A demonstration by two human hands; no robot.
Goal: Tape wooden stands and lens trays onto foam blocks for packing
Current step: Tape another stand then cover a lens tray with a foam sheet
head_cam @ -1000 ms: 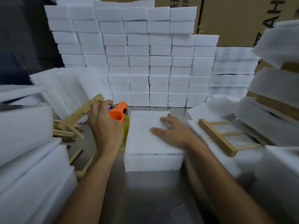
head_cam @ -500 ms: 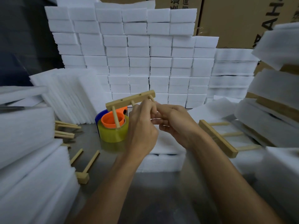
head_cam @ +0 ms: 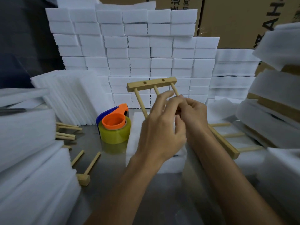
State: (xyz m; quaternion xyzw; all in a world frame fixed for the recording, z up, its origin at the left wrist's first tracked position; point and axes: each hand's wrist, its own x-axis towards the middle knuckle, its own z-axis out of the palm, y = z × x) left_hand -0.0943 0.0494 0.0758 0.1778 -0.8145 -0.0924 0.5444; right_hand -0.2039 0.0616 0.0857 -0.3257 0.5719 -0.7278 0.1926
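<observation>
Wood is what I hold: a pale wooden stand with one flat bar and three round pegs (head_cam: 151,83). It is up in the air, over the white foam block (head_cam: 138,127) on the shiny metal table (head_cam: 103,161). The flat bar is on top and the pegs point down to my hands. My left hand (head_cam: 159,132) has curled fingers round the pegs. My right hand (head_cam: 194,116) pinches the right peg near its end. Just left of the foam block sits a roll of yellow clear tape in an orange and blue holder (head_cam: 114,125). More wooden stands (head_cam: 82,177) lie on the table by my left arm. Another wooden stand (head_cam: 227,145) lies on foam at my right. A big wall of white foam blocks (head_cam: 129,46) is behind, with brown cardboard boxes (head_cam: 235,21) behind it.
</observation>
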